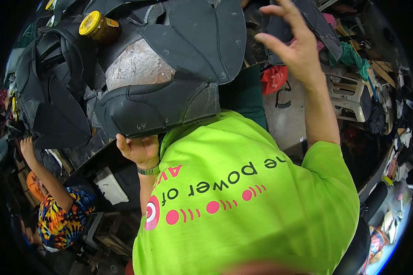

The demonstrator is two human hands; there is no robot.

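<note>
A black stitched boot upper [160, 107] with pale pen marks lies along the near edge of the bench. My left hand [140, 150] is at its lower edge, palm turned up, gripping it from below; the upper hides part of the fingers. Behind it, a larger flat black stitched piece [202, 36] spreads over the bench. Right of these pieces, my right hand [293, 43] is raised with fingers spread and nothing in it. A shiny, rough grey slab [139, 65] shows between the black pieces.
A jar with a yellow lid [100, 27] stands at the far left, above a heap of black stitched pieces [55, 82]. At lower left is another person in a multicoloured shirt [64, 220]. A red bag [274, 79] and a white plastic chair [348, 96] are to the right.
</note>
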